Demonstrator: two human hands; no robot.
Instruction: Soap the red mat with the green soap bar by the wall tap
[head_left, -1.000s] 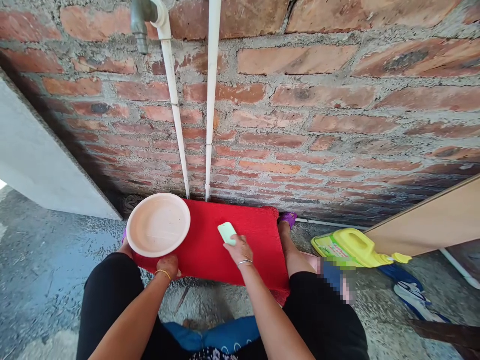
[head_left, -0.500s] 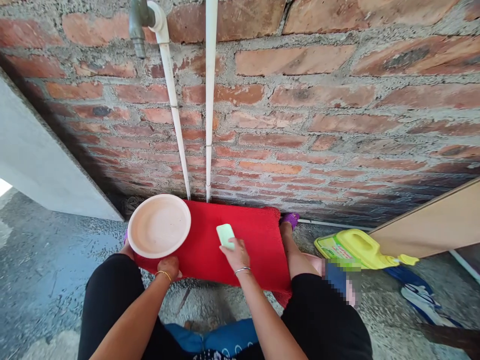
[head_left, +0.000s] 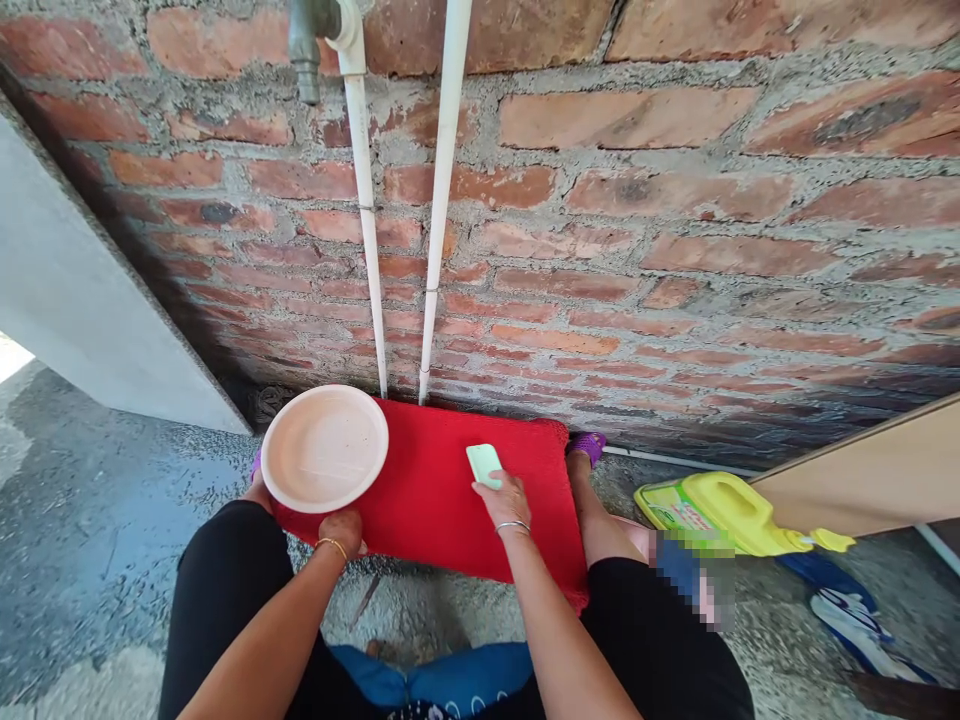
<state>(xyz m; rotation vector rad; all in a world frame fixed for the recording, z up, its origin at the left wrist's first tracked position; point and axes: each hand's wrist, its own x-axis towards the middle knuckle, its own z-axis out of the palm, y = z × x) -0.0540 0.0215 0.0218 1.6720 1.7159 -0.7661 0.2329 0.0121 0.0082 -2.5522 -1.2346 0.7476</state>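
A red cloth [head_left: 435,480] lies spread flat on a low surface between my knees. My left hand [head_left: 341,532] is closed at its near edge, beside the basin, with the fingers partly hidden underneath. My right hand [head_left: 506,497] grips a pale green rounded block [head_left: 483,464] over the right part of the cloth. It is shaped like a bar of soap or a brush back, and its underside is out of sight. A pale pink basin [head_left: 325,505] stands on the cloth's left end, with a few small specks inside.
Behind the cloth rises a brick wall [head_left: 570,280] with two white pipes [head_left: 442,180] and a grey tap [head_left: 303,60]. A grey slab [head_left: 112,280] leans at left. To the right lie a yellow jug [head_left: 724,510], a blue-and-white shoe [head_left: 855,625] and a tan board [head_left: 877,470].
My right hand has slid the pale green block to the right across the cloth. The whole view has shifted slightly. My left hand stays at the cloth's near edge.
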